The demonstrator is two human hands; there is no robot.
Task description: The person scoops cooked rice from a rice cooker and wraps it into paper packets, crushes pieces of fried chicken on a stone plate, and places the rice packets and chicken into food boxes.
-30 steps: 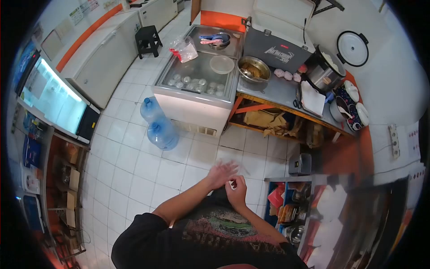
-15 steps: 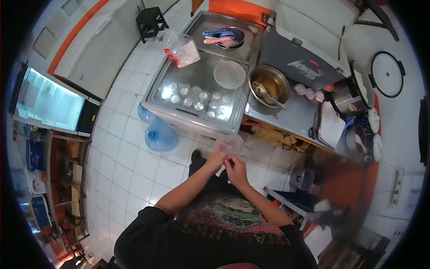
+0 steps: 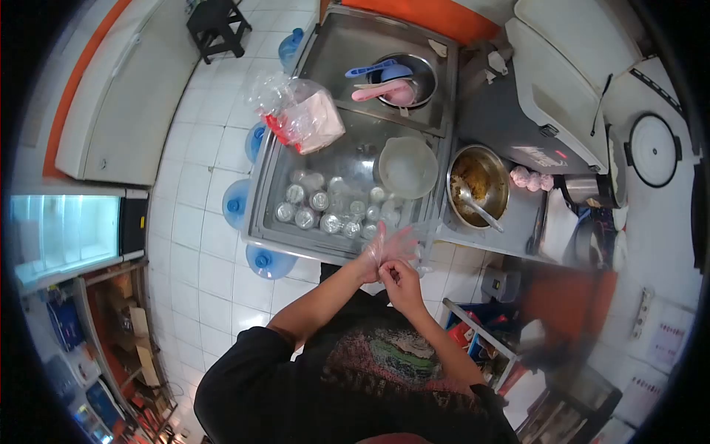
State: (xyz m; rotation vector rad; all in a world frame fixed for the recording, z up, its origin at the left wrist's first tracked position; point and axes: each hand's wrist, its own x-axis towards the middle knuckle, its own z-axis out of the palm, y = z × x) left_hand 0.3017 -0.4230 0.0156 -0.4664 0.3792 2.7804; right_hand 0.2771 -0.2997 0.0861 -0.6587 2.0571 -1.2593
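Observation:
My left hand [image 3: 384,250] is inside a clear, thin plastic glove [image 3: 409,238], fingers spread wide, above the front edge of the glass-topped chest freezer [image 3: 314,250]. Just below it, my right hand [image 3: 401,286] has its fingers pinched together on the glove's cuff at the left wrist. Beyond the hands, several round silver-topped items [image 3: 319,200] show at the freezer's glass top. A translucent white bowl [image 3: 408,169] stands on the glass, right of them.
A plastic pack with red print [image 3: 307,126] lies on the freezer's left side. Farther back, a metal bowl [image 3: 433,95] holds blue and pink scoops. Right stands a steel bowl [image 3: 453,194] with brown food and a spoon [image 3: 482,211]. Blue water jugs [image 3: 268,261] stand left.
My body has come closer to the freezer and the view has shifted. The left fingers have spread out inside the glove, while the right hand stays pinched at its cuff.

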